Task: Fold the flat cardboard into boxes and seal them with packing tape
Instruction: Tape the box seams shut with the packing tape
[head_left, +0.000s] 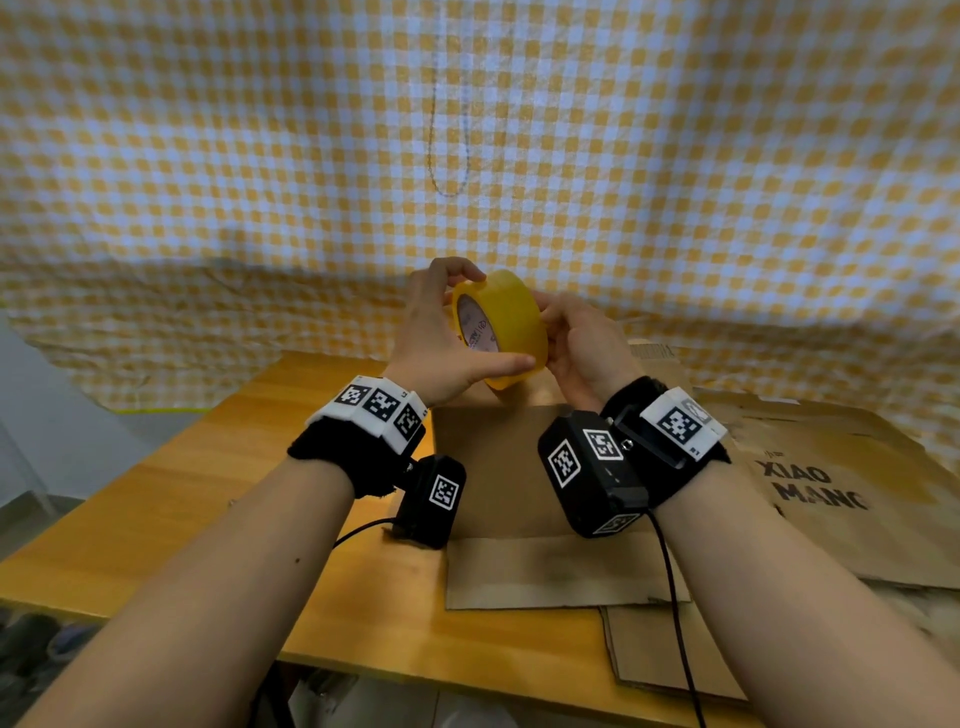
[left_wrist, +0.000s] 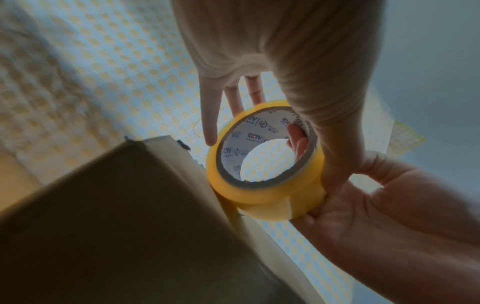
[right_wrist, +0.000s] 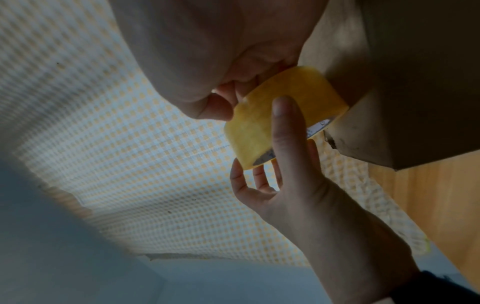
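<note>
A yellow roll of packing tape (head_left: 519, 317) is held in the air above a folded brown cardboard box (head_left: 498, 467) on the wooden table (head_left: 208, 493). My left hand (head_left: 483, 327) grips the roll from the left, thumb across its near face and fingers over its top. My right hand (head_left: 571, 338) holds it from the right. In the left wrist view, right fingertips (left_wrist: 298, 142) poke through the core of the tape roll (left_wrist: 267, 195), and a tape end lies on its outer face. In the right wrist view, the left thumb (right_wrist: 283, 123) lies across the tape roll (right_wrist: 249, 127), with the box (right_wrist: 415, 102) just behind.
Flat printed cardboard sheets (head_left: 831, 493) lie stacked at the right of the table, one sticking out over the front edge. A yellow checked cloth (head_left: 467, 156) hangs behind the table. Bare wood shows to the left of the box. Cables run from both wrist cameras.
</note>
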